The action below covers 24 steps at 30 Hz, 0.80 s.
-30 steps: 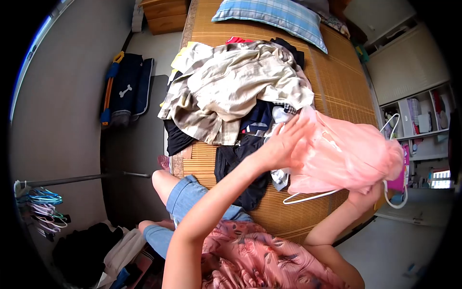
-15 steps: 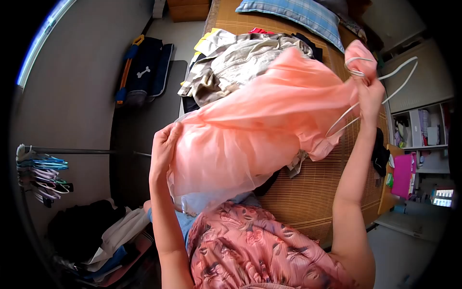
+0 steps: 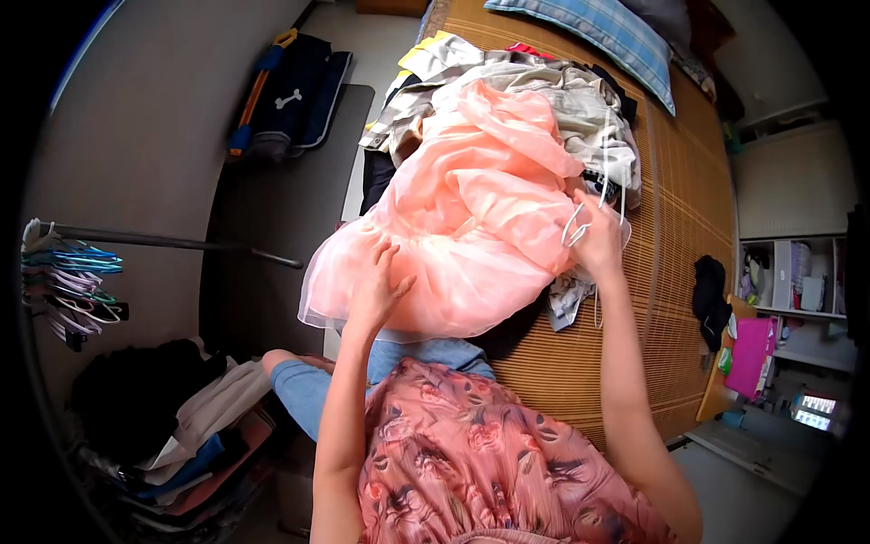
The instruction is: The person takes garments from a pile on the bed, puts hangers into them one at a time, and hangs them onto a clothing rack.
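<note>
A sheer, peach-pink dress (image 3: 471, 218) lies crumpled over my lap and the front of a clothes pile. My left hand (image 3: 376, 288) rests on its lower left part, fingers spread and flat, not gripping. At the dress's right edge, my right hand (image 3: 598, 238) is closed around a thin white clothes hanger (image 3: 604, 168). Its long loop points away from me, and a curved end shows beside my fingers. Whether any cloth is also pinched there, I cannot tell.
A pile of clothes (image 3: 580, 104) in beige, grey and yellow lies behind the dress on a bamboo mat (image 3: 684, 236). A blue checked pillow (image 3: 589, 41) is at the far end. At left, several hangers (image 3: 72, 281) hang from a rail (image 3: 181, 243), above heaped clothes (image 3: 145, 399).
The stretched-out dress has come down onto the pile and my lap. My left hand has let go and spread its fingers. My right hand has moved down and left with the hanger.
</note>
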### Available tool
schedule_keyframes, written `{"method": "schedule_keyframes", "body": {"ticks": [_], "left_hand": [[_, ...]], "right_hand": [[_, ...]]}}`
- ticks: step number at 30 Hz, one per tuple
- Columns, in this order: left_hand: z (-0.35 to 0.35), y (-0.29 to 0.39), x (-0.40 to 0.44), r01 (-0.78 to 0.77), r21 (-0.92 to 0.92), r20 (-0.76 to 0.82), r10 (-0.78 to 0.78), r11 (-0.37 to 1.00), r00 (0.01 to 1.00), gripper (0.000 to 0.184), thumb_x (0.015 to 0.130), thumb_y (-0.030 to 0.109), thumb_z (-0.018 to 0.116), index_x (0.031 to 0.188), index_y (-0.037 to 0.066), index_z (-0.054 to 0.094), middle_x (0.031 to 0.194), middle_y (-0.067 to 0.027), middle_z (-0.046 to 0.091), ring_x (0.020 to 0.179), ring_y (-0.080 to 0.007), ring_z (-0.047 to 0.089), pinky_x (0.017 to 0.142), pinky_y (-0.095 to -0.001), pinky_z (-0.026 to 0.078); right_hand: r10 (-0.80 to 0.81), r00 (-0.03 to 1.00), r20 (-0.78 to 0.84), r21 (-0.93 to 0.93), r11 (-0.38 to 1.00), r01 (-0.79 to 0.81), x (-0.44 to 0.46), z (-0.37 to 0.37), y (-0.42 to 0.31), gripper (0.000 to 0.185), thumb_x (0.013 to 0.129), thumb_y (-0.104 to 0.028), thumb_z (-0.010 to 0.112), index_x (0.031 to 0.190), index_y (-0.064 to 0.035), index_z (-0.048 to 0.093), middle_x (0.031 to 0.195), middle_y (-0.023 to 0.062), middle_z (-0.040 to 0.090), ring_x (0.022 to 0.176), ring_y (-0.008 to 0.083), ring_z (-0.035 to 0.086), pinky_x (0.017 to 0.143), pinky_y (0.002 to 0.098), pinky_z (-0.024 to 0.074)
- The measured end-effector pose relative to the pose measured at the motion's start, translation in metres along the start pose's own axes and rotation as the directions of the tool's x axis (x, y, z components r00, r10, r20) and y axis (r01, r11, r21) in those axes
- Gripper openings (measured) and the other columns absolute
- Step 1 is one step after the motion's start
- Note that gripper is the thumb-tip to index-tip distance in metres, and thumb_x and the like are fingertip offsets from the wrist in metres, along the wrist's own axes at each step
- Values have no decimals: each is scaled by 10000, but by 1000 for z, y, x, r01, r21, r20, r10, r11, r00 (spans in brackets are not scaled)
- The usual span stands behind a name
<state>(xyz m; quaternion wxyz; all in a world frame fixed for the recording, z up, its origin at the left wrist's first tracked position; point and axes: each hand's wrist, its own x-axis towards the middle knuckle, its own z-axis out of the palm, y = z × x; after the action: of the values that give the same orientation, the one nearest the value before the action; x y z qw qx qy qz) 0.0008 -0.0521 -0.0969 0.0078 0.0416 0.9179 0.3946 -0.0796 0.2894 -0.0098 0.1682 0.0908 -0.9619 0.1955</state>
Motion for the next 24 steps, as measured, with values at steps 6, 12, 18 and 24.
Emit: {"method": "schedule_keyframes", "body": {"ticks": [6, 12, 18, 24], "left_hand": [[7, 8, 61, -15, -59, -176, 4, 998, 984, 595, 776, 134, 692, 1287, -37, 440, 1339, -221, 447, 1271, -377, 408, 1044, -404, 368], [42, -5, 110, 87, 198, -234, -39, 976, 971, 627, 761, 180, 682, 1302, -3, 422, 1171, -216, 566, 1092, -385, 539, 967, -424, 411], [34, 119, 60, -230, -346, 7, 248, 910, 969, 228, 800, 84, 563, 1020, 27, 533, 844, -200, 614, 761, -383, 603, 678, -457, 482], [-10, 175, 22, -101, -535, 496, 408, 839, 767, 503, 897, 157, 568, 1334, 18, 361, 836, -203, 626, 774, -371, 621, 682, -428, 488]], "right_hand": [[214, 902, 374, 392, 845, -363, -67, 15, -26, 328, 741, -38, 737, 1057, 2, 656, 787, 99, 626, 639, 146, 566, 582, 278, 445], [376, 899, 225, 558, 707, -435, -69, -47, -28, 336, 765, 27, 696, 1098, 13, 656, 741, -34, 537, 543, 45, 302, 494, 200, 289], [421, 899, 117, 540, 733, -414, -75, -69, -37, 418, 767, 73, 667, 1175, -9, 622, 920, 29, 617, 624, 75, 481, 544, 208, 384], [330, 825, 460, 677, 470, -566, -63, -56, -71, 105, 869, -85, 660, 905, 12, 640, 761, -48, 577, 625, 12, 437, 541, 189, 362]]}}
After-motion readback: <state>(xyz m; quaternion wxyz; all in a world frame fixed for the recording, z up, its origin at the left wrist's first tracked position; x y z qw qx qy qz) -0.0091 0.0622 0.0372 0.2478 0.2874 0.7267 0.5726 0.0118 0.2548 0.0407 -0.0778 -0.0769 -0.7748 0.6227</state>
